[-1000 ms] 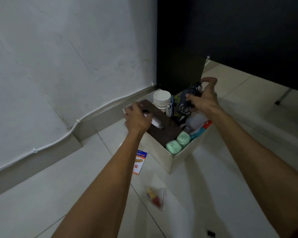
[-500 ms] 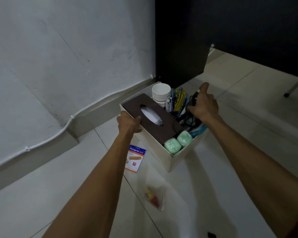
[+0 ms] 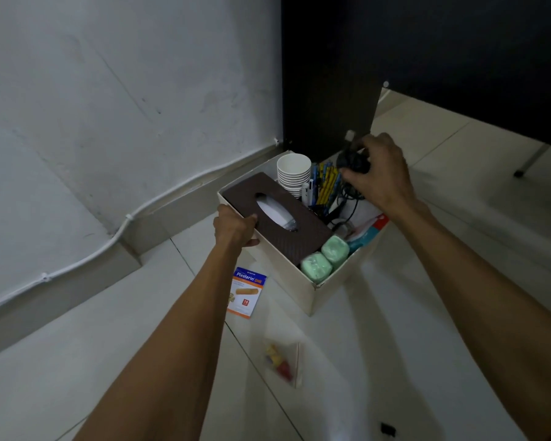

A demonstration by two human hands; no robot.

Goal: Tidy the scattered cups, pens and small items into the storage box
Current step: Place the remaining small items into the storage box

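The cream storage box (image 3: 312, 292) stands on the tiled floor by the wall. Inside it lie a brown tissue box (image 3: 303, 240), a stack of white paper cups (image 3: 294, 171), a bunch of blue and yellow pens (image 3: 323, 186), two pale green packs (image 3: 323, 261) and a red and teal packet (image 3: 368, 229). My left hand (image 3: 234, 229) grips the box's left rim beside the tissue box. My right hand (image 3: 380, 175) holds a bundle of black cable (image 3: 352, 162) above the box's far right part; the cable trails down into the box.
A plaster packet (image 3: 245, 296) lies on the floor left of the box. A clear bag with small coloured pieces (image 3: 282, 362) lies nearer me. A dark cabinet panel (image 3: 328, 116) rises right behind the box. A white cable (image 3: 86, 256) runs along the skirting.
My left hand moved from the tissue box top to the box's left rim. My right hand lifted the black cable bundle up out of the box.
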